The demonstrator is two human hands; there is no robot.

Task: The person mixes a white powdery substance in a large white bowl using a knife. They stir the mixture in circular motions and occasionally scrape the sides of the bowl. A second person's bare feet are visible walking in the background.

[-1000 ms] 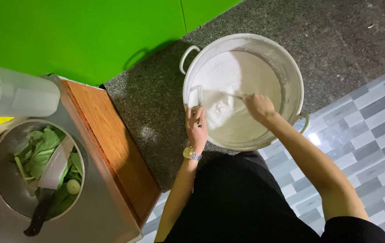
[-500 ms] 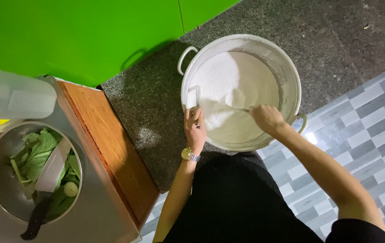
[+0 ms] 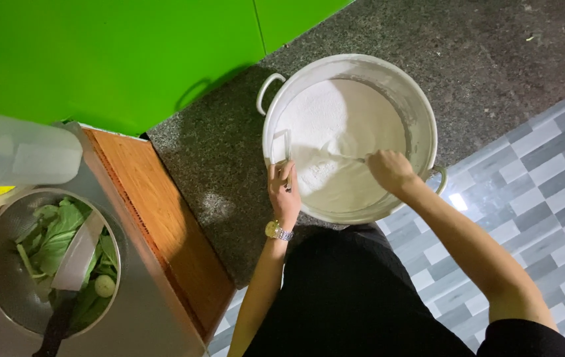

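Stirring white batter in big metal pot (image 3: 421,119) on floor.
Left hand (image 3: 285,196) fingers clamped on rim; right hand (image 3: 389,170) fingers closed around stirrer (image 3: 335,157). Hard stirring could likely slop batter (image 3: 342,132) over.

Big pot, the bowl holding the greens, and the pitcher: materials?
Big pot: looks like metal, dull silver-white finish, with looped handles; powder dusts its wall. Bowl: likely stainless steel, brushed grey with soft reflections. Pitcher: probably translucent plastic, since it looks milky and see-through.
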